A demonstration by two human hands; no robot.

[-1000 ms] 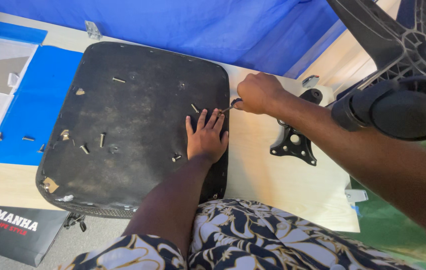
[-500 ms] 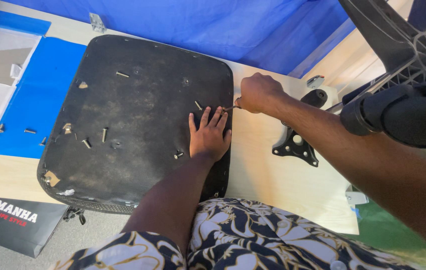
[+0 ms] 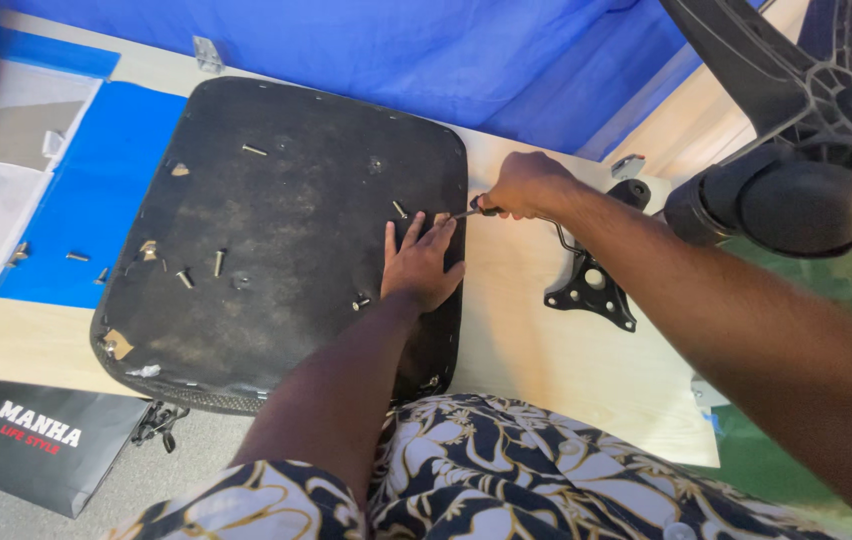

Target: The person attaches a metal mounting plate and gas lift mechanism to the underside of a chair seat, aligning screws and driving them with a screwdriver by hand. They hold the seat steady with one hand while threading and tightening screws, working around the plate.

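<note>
Where the right hand [image 3: 524,185] closes into a fist, most of the tool [image 3: 469,212] it grips is buried in the palm; only a thin dark tip pokes out toward the left, so its kind is hard to make out. That tip reaches the right edge of the seat pad [image 3: 286,240], just above the fingertips of the left hand [image 3: 420,268]. The left hand lies flat and spread on the pad near its right edge, fingers apart, clasping nothing. Whether the tip sits on a screw cannot be told, since fingers and shadow cover the spot.

The pad, black and underside up, rests on a pale board [image 3: 546,350], with its near right corner hidden behind the left forearm. Loose screws [image 3: 218,262] lie scattered on the pad's left half, one more [image 3: 361,300] just beside the left thumb, another [image 3: 400,209] above the fingers. Right of the pad, on the board, a black metal bracket [image 3: 591,290] lies partly under the right forearm. A chair base with a caster [image 3: 796,200] is cut off at the upper right corner. Blue sheet [image 3: 86,190] lies along the board's left edge, with small screws [image 3: 76,257] on it. A dark bag [image 3: 36,440] is cut off at the lower left.
</note>
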